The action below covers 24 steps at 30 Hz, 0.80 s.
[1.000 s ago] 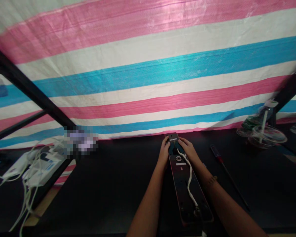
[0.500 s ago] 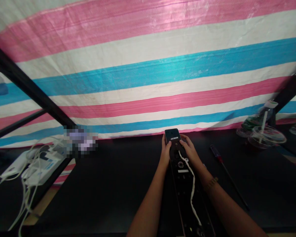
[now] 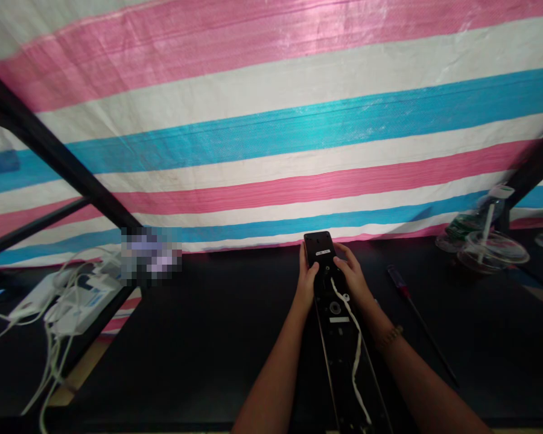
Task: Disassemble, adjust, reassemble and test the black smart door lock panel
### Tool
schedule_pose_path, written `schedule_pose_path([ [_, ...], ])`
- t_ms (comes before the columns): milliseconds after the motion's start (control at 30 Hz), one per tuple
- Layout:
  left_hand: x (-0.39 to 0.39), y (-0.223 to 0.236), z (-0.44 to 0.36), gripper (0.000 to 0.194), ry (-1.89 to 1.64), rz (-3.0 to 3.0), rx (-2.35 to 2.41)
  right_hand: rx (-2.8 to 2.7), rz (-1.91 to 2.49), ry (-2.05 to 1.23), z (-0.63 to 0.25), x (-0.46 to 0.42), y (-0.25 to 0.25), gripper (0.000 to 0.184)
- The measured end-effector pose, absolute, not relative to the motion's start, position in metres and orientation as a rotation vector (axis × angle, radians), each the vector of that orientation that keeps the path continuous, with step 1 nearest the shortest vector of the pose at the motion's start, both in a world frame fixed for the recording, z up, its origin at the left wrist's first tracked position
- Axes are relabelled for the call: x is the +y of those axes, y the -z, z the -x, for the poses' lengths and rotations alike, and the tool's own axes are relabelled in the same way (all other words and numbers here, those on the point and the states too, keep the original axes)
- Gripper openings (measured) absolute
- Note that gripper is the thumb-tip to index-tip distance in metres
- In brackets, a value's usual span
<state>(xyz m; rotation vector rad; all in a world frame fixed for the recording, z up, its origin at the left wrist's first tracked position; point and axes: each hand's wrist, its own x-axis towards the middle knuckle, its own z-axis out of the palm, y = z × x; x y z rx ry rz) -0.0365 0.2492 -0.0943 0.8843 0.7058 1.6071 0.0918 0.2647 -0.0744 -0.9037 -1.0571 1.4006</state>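
A long, narrow black panel point(image 3: 347, 361) lies lengthwise away from me, its near end cut off by the bottom of the view. It carries a white label near the far end, a round fitting, another white label and a white cable point(image 3: 358, 343) running down its face. My left hand point(image 3: 306, 280) is closed on the left edge near the far end, thumb on top. On the opposite edge my right hand point(image 3: 350, 274) grips likewise, with a bracelet at the wrist. To the right, a long screwdriver point(image 3: 405, 292) with a dark and red handle lies on the black table point(image 3: 208, 343).
At the back right stand a clear plastic cup point(image 3: 491, 250) with a straw and a plastic bottle point(image 3: 464, 226). White power strips point(image 3: 79, 310) with tangled cables are at the left. A striped tarp point(image 3: 271, 138) hangs behind, between black frame bars point(image 3: 72, 163).
The panel's far end has risen and its near end has come toward me, out of the bottom of the view. Both hands stay closed on its edges.
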Motion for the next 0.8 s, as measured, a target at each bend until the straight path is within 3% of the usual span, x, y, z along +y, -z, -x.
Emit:
schedule_pose_path([
  [267,0.246,0.091,0.038,0.066,-1.716,-1.042,0.756,-1.091,0.867,-1.354,-0.091,0.263,0.075,0.061],
  [567,0.255,0.091,0.038,0.068,-1.628,-0.812,0.853,-1.034,0.940,-1.340,-0.087,0.273,0.082,0.064],
  [800,0.265,0.101,0.046,0.041,-1.592,-0.790,1.169,-1.064,1.043,-1.296,-0.087,0.288,0.094,0.055],
])
